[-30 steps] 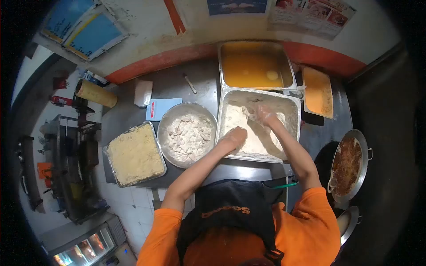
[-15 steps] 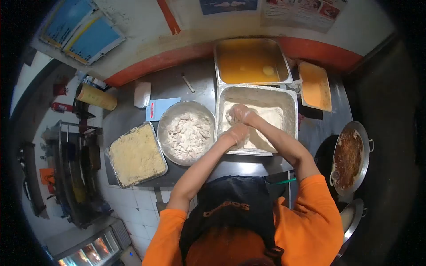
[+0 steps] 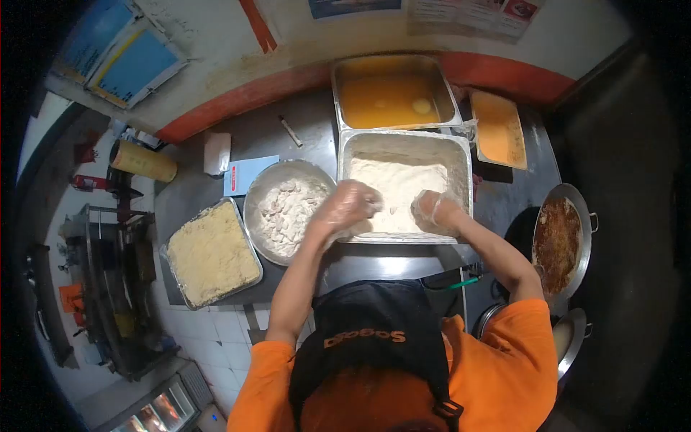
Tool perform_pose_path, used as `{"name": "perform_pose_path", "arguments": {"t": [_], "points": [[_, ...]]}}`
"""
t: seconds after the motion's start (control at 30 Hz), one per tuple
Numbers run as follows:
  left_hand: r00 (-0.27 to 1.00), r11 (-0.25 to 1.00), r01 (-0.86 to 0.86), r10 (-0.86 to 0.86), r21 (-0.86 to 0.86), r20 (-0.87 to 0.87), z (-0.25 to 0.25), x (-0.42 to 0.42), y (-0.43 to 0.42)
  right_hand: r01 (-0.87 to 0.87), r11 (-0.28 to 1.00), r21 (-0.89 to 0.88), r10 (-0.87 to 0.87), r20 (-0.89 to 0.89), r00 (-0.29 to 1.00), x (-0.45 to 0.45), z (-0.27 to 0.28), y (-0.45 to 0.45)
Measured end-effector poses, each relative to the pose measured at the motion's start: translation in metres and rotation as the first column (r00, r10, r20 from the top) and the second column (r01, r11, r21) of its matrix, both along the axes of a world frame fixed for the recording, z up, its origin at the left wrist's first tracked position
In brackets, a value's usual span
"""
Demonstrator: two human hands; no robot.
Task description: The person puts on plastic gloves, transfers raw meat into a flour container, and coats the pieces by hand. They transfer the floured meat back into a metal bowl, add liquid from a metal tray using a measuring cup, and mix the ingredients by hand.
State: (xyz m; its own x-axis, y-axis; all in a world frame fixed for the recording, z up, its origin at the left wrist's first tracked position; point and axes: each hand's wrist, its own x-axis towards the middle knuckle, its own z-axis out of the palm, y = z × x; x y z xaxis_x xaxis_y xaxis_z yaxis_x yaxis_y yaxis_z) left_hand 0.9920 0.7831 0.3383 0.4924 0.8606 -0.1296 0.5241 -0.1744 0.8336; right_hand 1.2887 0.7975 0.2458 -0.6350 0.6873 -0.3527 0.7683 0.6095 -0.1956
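A steel counter is set against a pale wall crossed by a red band. White flour is held in a deep pan at the counter's middle. The left hand is held over the pan's left near corner, its fingers curled; whether anything is pinched cannot be told. The right hand is lowered into the pan's right near part, its fingers bent toward the flour; its grip is partly hidden and cannot be told. Both hands are covered by clear plastic. Floured pieces are held in a round bowl just left of the pan, and a crumb-filled tray is placed beyond it. Behind the pan, 1 pan of orange liquid is seen. To the right, 2 round metal pans are seen; to the left, white floor tiles and a dark rack.
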Motion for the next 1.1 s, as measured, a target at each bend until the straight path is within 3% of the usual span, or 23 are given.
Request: {"name": "perform_pose_path", "arguments": {"t": [0.03,0.1,0.2,0.3,0.37,0.43,0.47,0.5,0.57,0.67,0.73,0.8,0.87,0.93,1.03,1.07,1.1], "points": [[0.993,0.996,-0.09,0.091,-0.015,0.079,0.01,-0.019,-0.008,0.035,0.998,-0.05,-0.034,0.023,0.999,0.002,-0.01,0.001],[0.977,0.972,-0.209,0.211,0.106,-0.012,0.038,-0.054,-0.028,0.097,0.985,-0.143,-0.088,0.068,0.994,0.009,-0.037,0.009],[0.933,0.934,-0.342,0.35,0.1,-0.081,0.02,-0.102,-0.062,-0.062,0.973,-0.221,0.089,0.111,0.99,0.018,-0.071,0.011],[0.707,0.72,-0.684,0.694,-0.116,0.138,0.012,-0.108,-0.099,-0.033,0.976,-0.216,0.045,0.051,0.998,-0.011,-0.027,0.009],[0.685,0.684,-0.725,0.728,-0.08,0.021,0.013,-0.115,-0.118,-0.08,0.98,-0.18,0.067,-0.076,0.995,-0.038,-0.001,0.023],[0.68,0.674,-0.731,0.732,-0.106,-0.037,0.007,-0.121,-0.127,-0.095,0.995,0.042,0.104,-0.337,0.936,-0.043,-0.064,0.034],[0.683,0.67,-0.726,0.729,-0.152,-0.049,0.0,-0.122,-0.129,0.017,0.999,0.036,-0.003,-0.371,0.929,-0.059,-0.08,0.032],[0.672,0.657,-0.708,0.739,-0.26,0.039,-0.004,-0.117,-0.133,0.13,0.991,0.026,-0.108,-0.409,0.906,-0.081,-0.088,0.028],[0.61,0.617,-0.634,0.77,-0.466,0.19,-0.012,-0.105,-0.134,0.073,0.996,0.049,-0.052,-0.343,0.938,-0.105,-0.084,0.031],[0.872,0.868,-0.49,0.49,0.08,0.016,-0.041,-0.076,-0.126,-0.012,1.0,0.014,0.016,-0.29,0.957,-0.137,-0.057,0.05],[0.909,0.895,-0.409,0.417,0.177,-0.013,-0.032,-0.046,-0.115,-0.095,0.992,0.081,0.115,-0.291,0.95,-0.144,-0.012,0.062],[0.91,0.885,-0.403,0.415,0.233,-0.007,-0.022,-0.022,-0.111,0.019,0.972,-0.233,-0.086,-0.281,0.956,-0.135,0.103,0.048],[0.889,0.872,-0.435,0.456,0.222,-0.049,-0.017,-0.013,-0.111,-0.025,0.999,-0.046,-0.002,-0.509,0.861,-0.157,0.097,0.049],[0.865,0.852,-0.457,0.493,0.256,-0.094,-0.019,-0.006,-0.116,-0.001,1.0,0.031,0.02,-0.615,0.789,-0.202,0.089,0.045],[0.811,0.854,-0.423,0.506,0.303,-0.294,-0.026,-0.008,-0.122,-0.066,0.998,-0.024,0.037,-0.614,0.788,-0.234,0.113,0.032],[0.826,0.831,-0.34,0.488,0.44,-0.283,-0.023,-0.001,-0.122,-0.047,0.999,-0.004,0.034,-0.641,0.767,-0.245,0.104,0.031],[0.83,0.826,-0.334,0.486,0.455,-0.273,-0.024,0.005,-0.124,-0.041,0.999,0.012,0.038,-0.666,0.745,-0.244,0.114,0.029]]}}
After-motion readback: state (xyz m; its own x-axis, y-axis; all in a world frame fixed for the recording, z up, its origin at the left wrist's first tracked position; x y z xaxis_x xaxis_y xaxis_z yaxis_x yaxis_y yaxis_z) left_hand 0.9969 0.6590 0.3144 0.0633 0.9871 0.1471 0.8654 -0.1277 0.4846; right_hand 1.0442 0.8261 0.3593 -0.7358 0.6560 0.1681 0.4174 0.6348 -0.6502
